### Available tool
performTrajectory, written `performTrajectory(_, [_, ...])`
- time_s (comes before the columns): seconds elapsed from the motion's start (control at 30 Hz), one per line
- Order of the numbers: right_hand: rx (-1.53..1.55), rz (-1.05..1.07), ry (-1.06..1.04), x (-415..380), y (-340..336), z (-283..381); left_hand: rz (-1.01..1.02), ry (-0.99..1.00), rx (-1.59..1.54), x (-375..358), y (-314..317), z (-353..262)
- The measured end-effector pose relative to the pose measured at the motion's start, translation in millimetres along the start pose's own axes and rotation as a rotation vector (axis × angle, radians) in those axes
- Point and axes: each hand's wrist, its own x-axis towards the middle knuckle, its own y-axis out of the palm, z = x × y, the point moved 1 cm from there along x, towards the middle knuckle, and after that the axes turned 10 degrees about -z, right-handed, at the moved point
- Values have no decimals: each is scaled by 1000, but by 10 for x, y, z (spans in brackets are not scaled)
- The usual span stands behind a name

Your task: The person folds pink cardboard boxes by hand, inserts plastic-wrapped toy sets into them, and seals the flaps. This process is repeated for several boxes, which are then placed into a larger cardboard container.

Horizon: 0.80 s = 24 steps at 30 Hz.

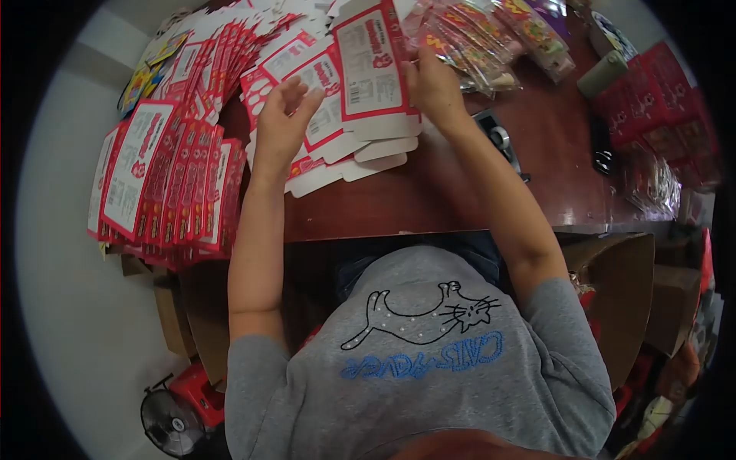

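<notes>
A flat pink-and-white carton (372, 65) with printed panels lies over a pile of similar flat cartons (322, 134) on the table. My right hand (437, 92) has its fingers closed at the right edge of this upper carton; the fingertips are partly hidden. Over the left part of the pile is my left hand (285, 123), its thumb and fingers apart and nothing between them. Just beyond my right hand lie clear plastic packets (464, 46) with colourful contents.
Stacked pink cartons (165, 172) stand at the table's left edge, with more cartons (211, 65) behind. A metal-and-black device (500, 139) lies beside my right forearm. Pink boxes (652, 103), a greenish cylinder (603, 74) and clear wrappers (652, 180) occupy the right. A fan (172, 422) is below left.
</notes>
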Motion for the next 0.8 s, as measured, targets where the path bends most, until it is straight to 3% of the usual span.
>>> performTrajectory(0.07, [178,-64,-51,-49,-189,153,-65,-36,-177,8,82,-48])
performTrajectory(0.1, [259,-47,15,-79,-274,185,-86,-67,-319,19,85,-29])
performTrajectory(0.13, [395,105,151,-129,-405,223,-45,-162,-452,-4,65,-99])
performTrajectory(0.2, [698,386,415,-300,-669,378,306,-269,-814,-67,96,-206])
performTrajectory(0.27, [763,467,473,-482,-751,344,347,-347,-801,-294,155,-268])
performTrajectory(0.5, [922,460,544,-663,-1211,130,386,-198,-858,-684,453,-283])
performTrajectory(0.63, [872,534,541,-725,-1354,82,363,-230,-934,-799,581,-300])
performTrajectory(0.77, [731,522,458,-873,-1329,75,126,-321,-538,-779,759,-259])
performTrajectory(0.8, [702,510,437,-914,-1295,49,72,-215,-324,-796,772,-235])
